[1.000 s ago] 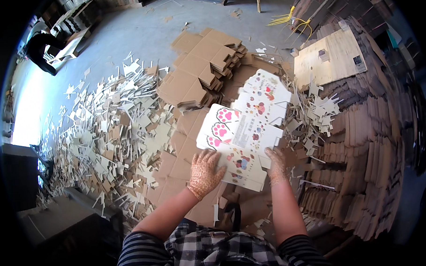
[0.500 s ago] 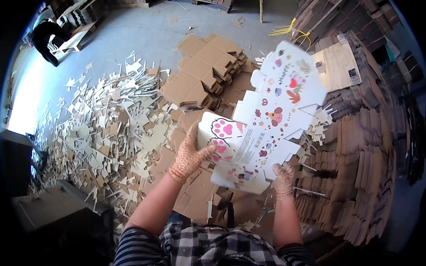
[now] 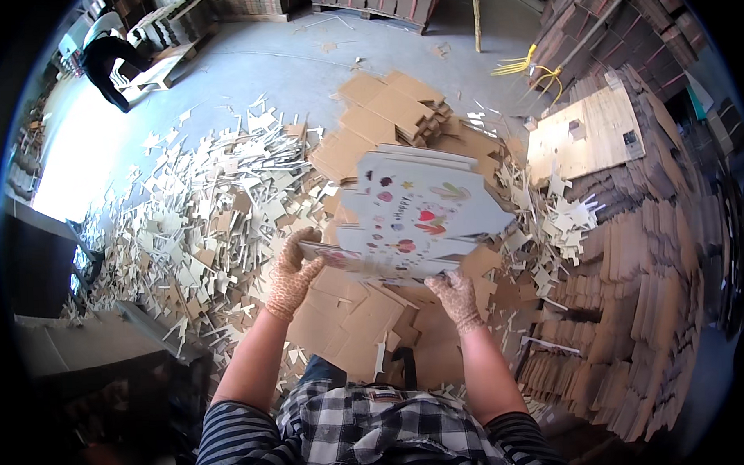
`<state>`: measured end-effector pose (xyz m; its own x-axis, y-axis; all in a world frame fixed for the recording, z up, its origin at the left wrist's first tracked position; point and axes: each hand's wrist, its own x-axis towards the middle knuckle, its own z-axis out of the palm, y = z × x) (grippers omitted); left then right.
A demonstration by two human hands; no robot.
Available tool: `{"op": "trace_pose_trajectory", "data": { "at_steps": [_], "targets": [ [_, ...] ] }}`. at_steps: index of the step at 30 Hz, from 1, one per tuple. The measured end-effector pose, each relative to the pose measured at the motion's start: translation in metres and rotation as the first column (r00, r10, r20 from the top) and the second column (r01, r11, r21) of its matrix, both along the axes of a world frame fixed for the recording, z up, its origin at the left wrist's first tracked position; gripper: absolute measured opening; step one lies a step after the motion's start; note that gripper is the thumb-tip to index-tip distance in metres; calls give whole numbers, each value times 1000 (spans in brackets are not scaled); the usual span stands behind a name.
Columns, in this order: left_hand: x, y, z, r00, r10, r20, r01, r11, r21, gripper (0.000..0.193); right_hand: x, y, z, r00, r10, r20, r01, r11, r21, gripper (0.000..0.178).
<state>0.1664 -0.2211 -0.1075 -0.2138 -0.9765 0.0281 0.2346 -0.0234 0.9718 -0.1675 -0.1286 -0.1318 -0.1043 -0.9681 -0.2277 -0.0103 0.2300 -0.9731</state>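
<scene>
Above the brown board (image 3: 334, 320), in front of my body, I am holding the white card (image 3: 412, 194) with both hands. At its top several edges are showing, so I cannot tell if it is one piece or a few together. Its printed upper part is facing me with small coloured drawings, while its lower part is bending and showing almost from the edge. My left hand (image 3: 288, 276), in a patterned glove, is pinching the left end, the thumb standing apart from the fingers. My right hand (image 3: 458, 299), in a similar glove, is pinching the lower edge near its right part; the fingers are bending, and their tips are partly hiding.

Behind the card, the brown stack (image 3: 384, 109) is lying on the floor (image 3: 292, 59). On the left, many scraps (image 3: 216, 213) are making a wide heap. On the right, the plywood (image 3: 586, 135) is resting near the tall piles (image 3: 627, 273), and the yellow forks (image 3: 557, 82) are leaning behind it. Far at the upper left, another person (image 3: 108, 57) is bending beside the pallet (image 3: 170, 69).
</scene>
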Motion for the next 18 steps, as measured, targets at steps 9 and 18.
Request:
{"op": "trace_pose_trajectory", "data": {
  "at_steps": [9, 18],
  "targets": [
    [-22, 5, 27, 996, 93, 3, -93, 995, 30, 41, 1, 13, 9, 957, -66, -284, -9, 967, -256, 35],
    [-16, -44, 127, 957, 69, 282, 154, 704, -693, 23, -47, -13, 126, 850, 15, 526, 43, 994, -98, 59]
  ]
}}
